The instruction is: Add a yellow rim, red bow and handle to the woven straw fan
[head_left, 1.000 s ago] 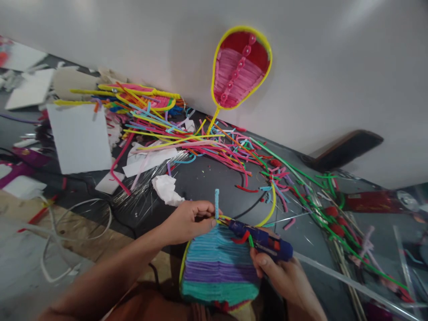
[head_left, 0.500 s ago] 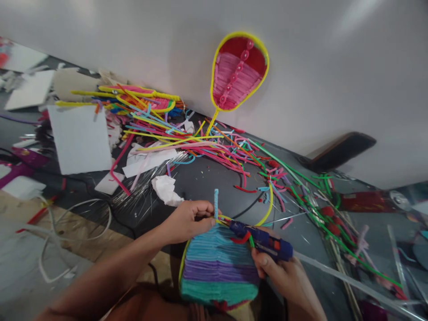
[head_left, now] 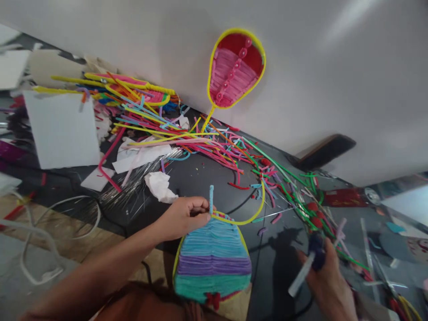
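Observation:
My left hand (head_left: 183, 217) is closed at the top of a striped pipe-cleaner piece (head_left: 214, 265), pinching where a light blue pipe cleaner (head_left: 211, 199) stands up. The piece has blue, purple and teal rows, a yellow edge and a small red bow (head_left: 213, 299) at its bottom. A long yellow pipe cleaner (head_left: 249, 221) curves away from its top to the right. Off to the right, my right hand (head_left: 329, 276) grips a dark blue glue gun (head_left: 316, 252), with a clear glue stick (head_left: 301, 274) jutting from its back.
A pink and red pipe-cleaner racket shape (head_left: 230, 71) with a yellow rim leans on the pale wall. Loose pipe cleaners (head_left: 200, 142) lie heaped along the table. White card (head_left: 63, 129), crumpled paper (head_left: 160, 187), a red can (head_left: 349, 197) and a dark phone-like slab (head_left: 326, 151) are around.
My right hand has carried the glue gun away from the piece, to the right, and turned it. My left hand keeps its pinch at the top.

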The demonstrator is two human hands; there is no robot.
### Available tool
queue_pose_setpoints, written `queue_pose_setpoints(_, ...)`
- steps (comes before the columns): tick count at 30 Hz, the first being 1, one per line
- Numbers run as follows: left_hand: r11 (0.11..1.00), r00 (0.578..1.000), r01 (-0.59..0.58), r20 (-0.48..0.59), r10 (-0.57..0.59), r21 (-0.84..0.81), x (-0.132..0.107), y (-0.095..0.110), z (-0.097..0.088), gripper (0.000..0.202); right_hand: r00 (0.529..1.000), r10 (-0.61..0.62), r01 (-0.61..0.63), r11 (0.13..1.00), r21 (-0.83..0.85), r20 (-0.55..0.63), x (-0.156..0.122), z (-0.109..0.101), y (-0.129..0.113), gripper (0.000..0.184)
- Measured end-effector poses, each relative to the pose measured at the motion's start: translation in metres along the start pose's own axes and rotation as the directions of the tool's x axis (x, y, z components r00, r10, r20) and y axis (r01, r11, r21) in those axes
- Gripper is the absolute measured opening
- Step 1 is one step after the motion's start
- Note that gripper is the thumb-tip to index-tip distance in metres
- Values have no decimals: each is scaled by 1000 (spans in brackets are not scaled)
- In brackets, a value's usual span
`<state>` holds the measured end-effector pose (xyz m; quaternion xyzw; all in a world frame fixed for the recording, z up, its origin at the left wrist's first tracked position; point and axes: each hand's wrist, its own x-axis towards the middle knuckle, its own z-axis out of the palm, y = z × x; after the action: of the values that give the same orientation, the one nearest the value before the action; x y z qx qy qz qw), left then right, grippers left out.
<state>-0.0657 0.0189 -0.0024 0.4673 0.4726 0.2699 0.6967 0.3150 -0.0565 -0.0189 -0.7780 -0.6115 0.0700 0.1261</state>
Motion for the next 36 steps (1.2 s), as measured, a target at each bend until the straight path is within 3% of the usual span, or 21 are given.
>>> queue_pose_setpoints(3,1000,1000,-5,5,5,0,0,1,0,19,999,-9,13,995,-99,39,-8,11,5,78)
queue_pose_setpoints(6,1000,1000,-12,6,12,-6,0,1,0,20,985,-150,164,964,-209,81,-10,-2,-6,71)
queue_pose_setpoints(9,1000,1000,-19,13,19,-16,0,-1,0,22,953,-300,302,927,-220,45,-5,-29,-35,49)
queue_pose_setpoints(11,1000,1000,-19,20,19,-24,0,-1,0,23,924,-381,371,910,-183,-21,2,-39,-67,34)
queue_pose_setpoints(13,999,999,-17,27,18,-29,-1,0,1,23,765,-634,640,768,28,-113,11,-34,-107,18)
queue_pose_setpoints(15,999,999,-27,25,28,-29,-1,1,1,21,634,-769,769,617,167,-78,19,-19,-147,24)
queue_pose_setpoints(16,999,999,-36,23,37,-22,-1,1,2,19,590,-806,798,571,195,-56,23,-10,-163,26)
queue_pose_setpoints(18,998,998,-55,14,55,-9,-1,2,2,16,546,-836,821,518,241,-62,29,5,-186,23)
queue_pose_setpoints(21,998,997,-67,25,67,-18,-2,2,2,17,534,-840,819,488,301,-94,35,15,-198,15)
queue_pose_setpoints(29,995,992,-86,90,91,-52,-3,3,0,18,510,-849,819,429,382,-138,48,12,-197,14)
queue_pose_setpoints(36,995,994,-81,75,85,-62,-2,5,1,12,458,-886,846,409,341,-72,52,18,-197,14)
